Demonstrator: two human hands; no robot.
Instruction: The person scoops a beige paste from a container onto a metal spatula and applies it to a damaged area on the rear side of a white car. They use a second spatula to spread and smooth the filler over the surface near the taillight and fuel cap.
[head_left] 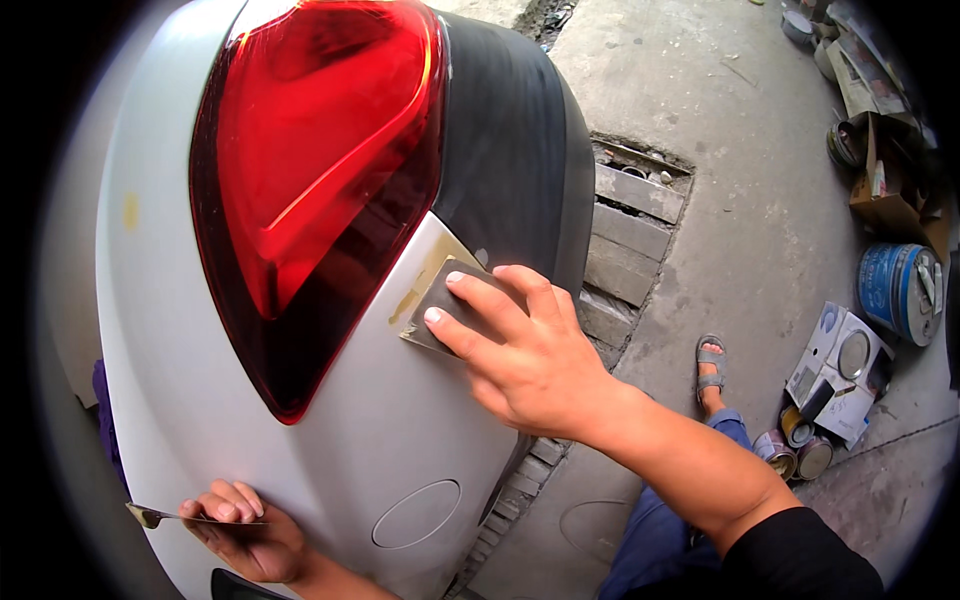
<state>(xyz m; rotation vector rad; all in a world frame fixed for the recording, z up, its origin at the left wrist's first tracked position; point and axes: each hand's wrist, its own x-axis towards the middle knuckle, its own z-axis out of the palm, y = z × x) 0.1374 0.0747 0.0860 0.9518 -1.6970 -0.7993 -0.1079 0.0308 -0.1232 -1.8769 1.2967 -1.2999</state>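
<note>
My right hand (530,345) presses a flat dark-grey putty spreader (440,305) against the white car body, just right of the red tail light (320,150). Its fingertips lie along the blade. Yellowish putty (408,298) is smeared on the panel along the spreader's left edge. At the lower left, my left hand (245,530) grips a thin putty knife (205,519), seen almost edge-on, with a dab of putty at its far end. Between my hands lies the white bumper (400,430) with a round cover outlined in it.
A dark-grey panel (510,130) adjoins the tail light. Slatted drain covers (630,250) run along the concrete floor (740,200). On the right stand a blue pail (895,290), a cardboard box (890,205) and several cans (797,428). My sandalled foot (711,365) is beside the car.
</note>
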